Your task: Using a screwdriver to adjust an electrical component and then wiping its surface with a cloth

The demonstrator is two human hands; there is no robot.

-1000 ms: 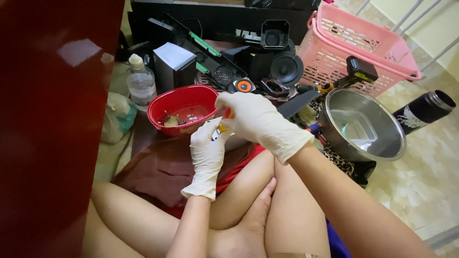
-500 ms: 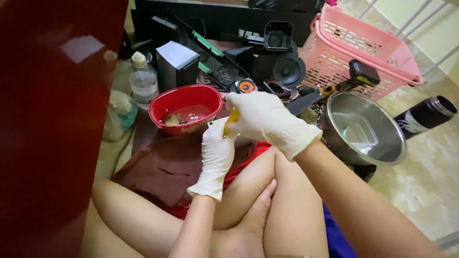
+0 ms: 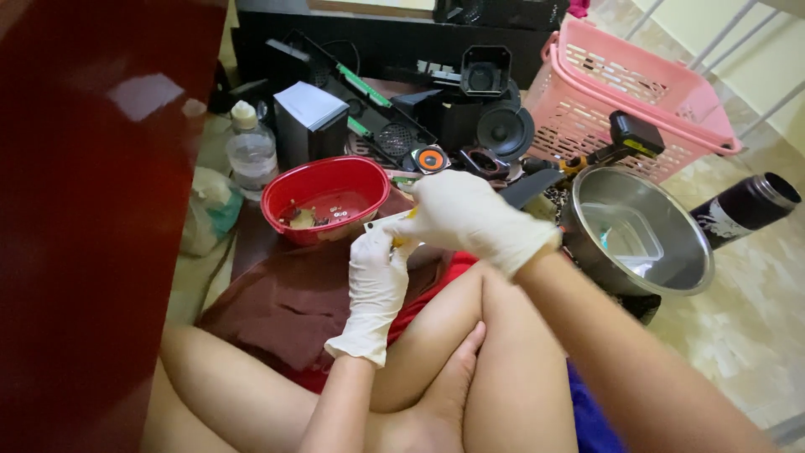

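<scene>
Just in front of the red bowl (image 3: 325,200), over the brown cloth (image 3: 285,306) spread across my lap, my two gloved hands meet. My left hand (image 3: 376,273) is upright, its fingers curled and pressed together around a small yellow piece (image 3: 401,241), most of which stays hidden inside the grip. My right hand (image 3: 464,214) comes in from the far side of the bowl's rim and folds over the top of the same piece, fingers bent down and closed on it; a thin pale strip pokes out toward the bowl, but I cannot tell what it is. The bowl itself holds a few tiny bits and a pale scrap on its bottom. Left of the bowl stands a clear plastic bottle (image 3: 251,151); behind the bowl lies a heap of black speaker parts (image 3: 501,127). Right of the bowl, beyond my right wrist, sits a steel basin (image 3: 646,235), and past that a pink basket (image 3: 637,101).
</scene>
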